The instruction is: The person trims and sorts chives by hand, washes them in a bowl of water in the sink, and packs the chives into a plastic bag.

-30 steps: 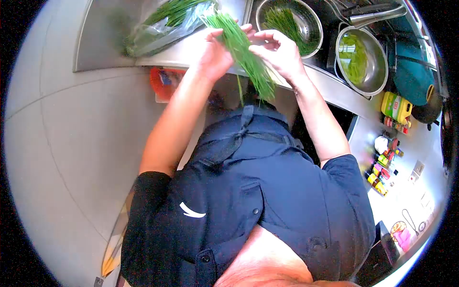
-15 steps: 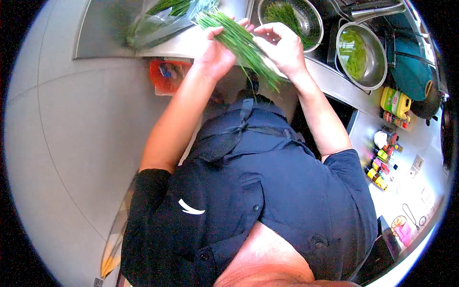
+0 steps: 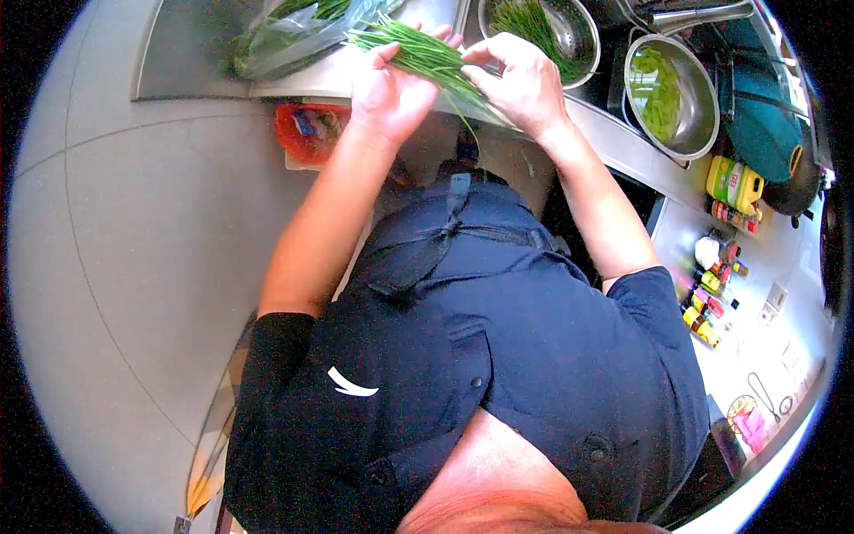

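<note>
I see the bunch of green stems (image 3: 414, 49) at the upper middle of the frame, lying slantwise across the upturned left hand (image 3: 396, 93), which is curled around it and holds it. The right hand (image 3: 523, 87) meets the bunch's right end, thumb and fingers drawn narrow — I cannot tell whether they grip a stem. A clear plastic bag (image 3: 342, 29) of greens lies on the counter (image 3: 298, 86) at upper left. At upper right I have a colander (image 3: 584, 40) with more stems, then a pot (image 3: 703, 125) holding pale green pieces — beside it, a yellow bottle (image 3: 734, 185).
</note>
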`<action>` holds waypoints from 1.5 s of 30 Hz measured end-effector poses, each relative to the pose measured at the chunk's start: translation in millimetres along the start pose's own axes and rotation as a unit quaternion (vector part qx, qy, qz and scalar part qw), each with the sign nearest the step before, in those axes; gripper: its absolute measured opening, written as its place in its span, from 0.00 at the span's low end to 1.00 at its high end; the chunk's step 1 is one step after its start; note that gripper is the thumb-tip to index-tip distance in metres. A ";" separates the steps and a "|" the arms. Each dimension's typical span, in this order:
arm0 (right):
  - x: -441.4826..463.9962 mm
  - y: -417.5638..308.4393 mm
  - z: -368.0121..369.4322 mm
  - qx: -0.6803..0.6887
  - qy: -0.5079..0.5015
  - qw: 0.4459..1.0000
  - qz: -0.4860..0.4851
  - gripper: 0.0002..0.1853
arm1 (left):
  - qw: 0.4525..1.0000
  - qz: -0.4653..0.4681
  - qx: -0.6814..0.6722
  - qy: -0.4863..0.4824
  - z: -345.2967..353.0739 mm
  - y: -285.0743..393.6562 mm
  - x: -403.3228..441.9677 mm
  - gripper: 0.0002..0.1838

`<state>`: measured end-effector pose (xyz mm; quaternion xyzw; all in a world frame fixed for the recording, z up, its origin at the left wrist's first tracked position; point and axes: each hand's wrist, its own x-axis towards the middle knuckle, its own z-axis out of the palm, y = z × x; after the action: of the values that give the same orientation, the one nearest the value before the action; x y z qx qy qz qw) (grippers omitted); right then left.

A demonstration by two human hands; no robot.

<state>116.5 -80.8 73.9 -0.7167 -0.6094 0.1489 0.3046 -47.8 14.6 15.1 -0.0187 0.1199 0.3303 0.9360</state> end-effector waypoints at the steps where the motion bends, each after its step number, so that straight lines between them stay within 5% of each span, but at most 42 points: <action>1: 0.1 0.9 0.8 0.011 0.002 1.000 0.004 0.11 | 1.000 -0.001 -0.001 0.006 0.4 0.0 -0.9 0.28; 8: 1.5 1.5 -0.8 0.015 0.014 1.000 -0.014 0.08 | 0.999 0.020 0.011 0.045 -1.4 1.1 -3.7 0.21; 14: 1.5 -8.5 -15.7 0.044 -0.014 0.980 -0.196 0.08 | 0.997 0.052 0.034 0.046 -4.1 3.4 0.6 0.18; 21: -3.4 -5.2 -0.1 -0.114 -0.018 0.972 -0.203 0.09 | 0.995 0.049 0.036 0.074 5.2 -0.7 -0.5 0.17; 36: 5.8 -13.5 -0.4 0.027 0.042 0.993 -0.110 0.06 | 0.996 0.043 0.030 0.067 -3.0 -1.6 0.6 0.17; 45: -0.3 -6.8 11.0 -0.099 0.013 0.980 -0.172 0.05 | 0.999 0.027 -0.018 0.031 -1.8 -3.9 -5.5 0.20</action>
<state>104.6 -77.8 69.6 -0.6296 -0.7312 0.0241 0.2616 -49.9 7.9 14.5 -0.0427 0.1437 0.3565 0.9222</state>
